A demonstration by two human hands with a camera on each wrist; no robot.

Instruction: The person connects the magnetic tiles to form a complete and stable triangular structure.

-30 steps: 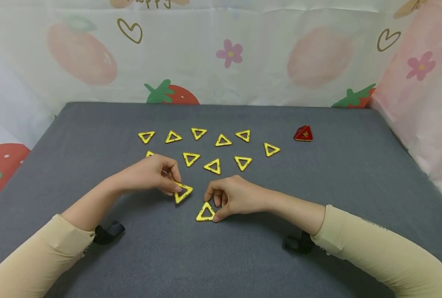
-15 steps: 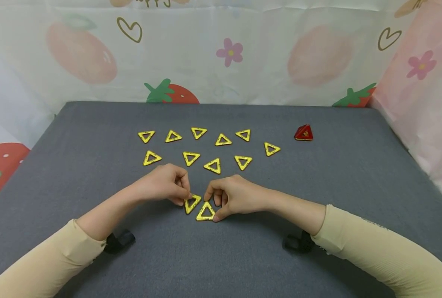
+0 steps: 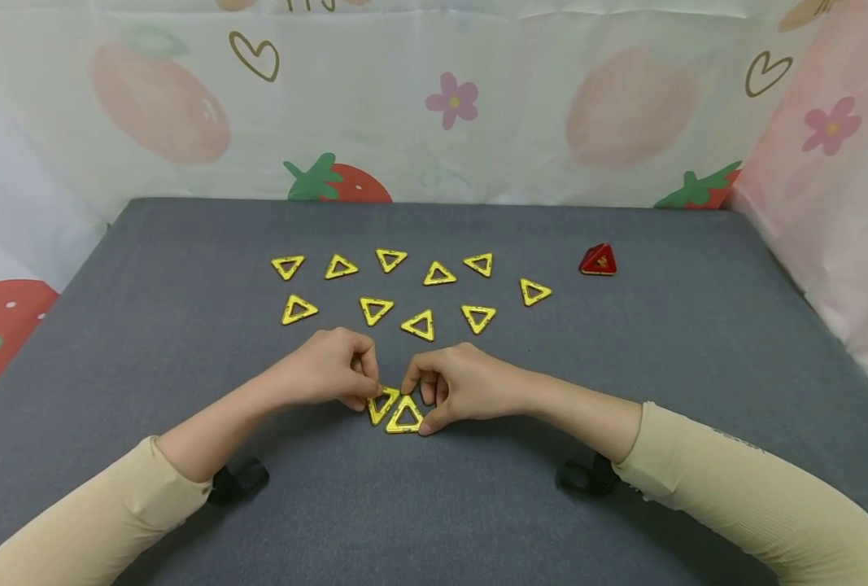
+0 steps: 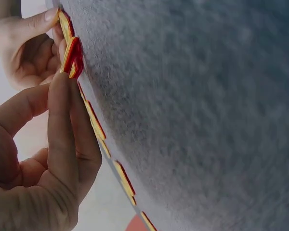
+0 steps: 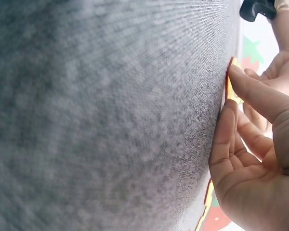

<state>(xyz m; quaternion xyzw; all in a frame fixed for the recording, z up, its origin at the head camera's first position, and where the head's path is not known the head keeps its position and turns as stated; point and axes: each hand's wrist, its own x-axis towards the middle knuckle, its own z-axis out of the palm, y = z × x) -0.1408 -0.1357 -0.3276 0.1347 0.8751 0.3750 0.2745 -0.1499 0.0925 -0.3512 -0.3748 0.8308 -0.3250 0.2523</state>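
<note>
At mid-table, the left hand pinches a partly hidden yellow triangle, the right hand another.

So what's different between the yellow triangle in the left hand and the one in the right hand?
The left triangle looks tilted up, showing red in the left wrist view; the right triangle lies flat on the table. In the head view, the left triangle has a corner lowest, while the right triangle has a straight side lowest. Both have yellow tops and open middles.
</note>
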